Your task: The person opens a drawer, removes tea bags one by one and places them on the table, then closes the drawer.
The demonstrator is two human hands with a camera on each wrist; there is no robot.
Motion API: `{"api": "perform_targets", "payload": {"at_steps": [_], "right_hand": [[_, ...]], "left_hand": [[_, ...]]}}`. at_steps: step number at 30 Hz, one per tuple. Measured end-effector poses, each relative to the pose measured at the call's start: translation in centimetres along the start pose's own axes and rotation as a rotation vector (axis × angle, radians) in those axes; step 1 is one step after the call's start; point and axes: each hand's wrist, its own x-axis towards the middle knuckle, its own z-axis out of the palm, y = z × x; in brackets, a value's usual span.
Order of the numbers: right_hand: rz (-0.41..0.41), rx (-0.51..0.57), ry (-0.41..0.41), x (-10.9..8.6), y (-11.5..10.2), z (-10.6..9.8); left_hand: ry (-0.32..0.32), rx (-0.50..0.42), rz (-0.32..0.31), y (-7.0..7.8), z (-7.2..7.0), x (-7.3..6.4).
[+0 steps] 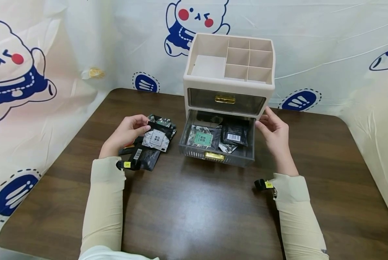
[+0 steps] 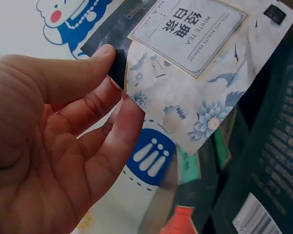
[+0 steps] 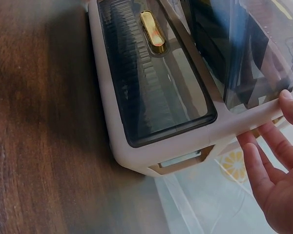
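Observation:
My left hand [image 1: 126,134] pinches a tea packet [image 2: 188,44] between thumb and fingers at its dark edge; the packet is white with blue flowers and a "White Tea" label. Below it in the head view lies a loose pile of dark packets [image 1: 148,157]. My right hand [image 1: 275,135] grips the side edge of a cream drawer organizer [image 1: 268,86], thumb on the front frame and fingers round the side. One clear drawer [image 1: 234,160] is pulled out, with a green-labelled packet [image 1: 202,138] and a black packet [image 1: 235,130] among those inside.
Above the pulled-out drawer is a closed drawer [image 1: 210,98]. The right wrist view shows another closed drawer [image 3: 161,92] nearest the table. Divided compartments [image 1: 237,56] form the organizer's top. A brown wooden table [image 1: 194,213] is bordered by a printed curtain [image 1: 317,54].

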Motion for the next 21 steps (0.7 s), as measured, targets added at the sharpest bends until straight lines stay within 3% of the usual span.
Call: {"api": "perform_targets", "payload": {"at_steps": [9,21], "right_hand": [[0.011,-0.002,-0.008,-0.1,-0.1,0.0],[0.010,-0.003,-0.014,0.0,0.1,-0.1]], "left_hand": [[0.003,0.010,-0.101,-1.4,0.3,0.4],[0.007,0.136,-0.100,-2.8,0.7,0.8]]}}
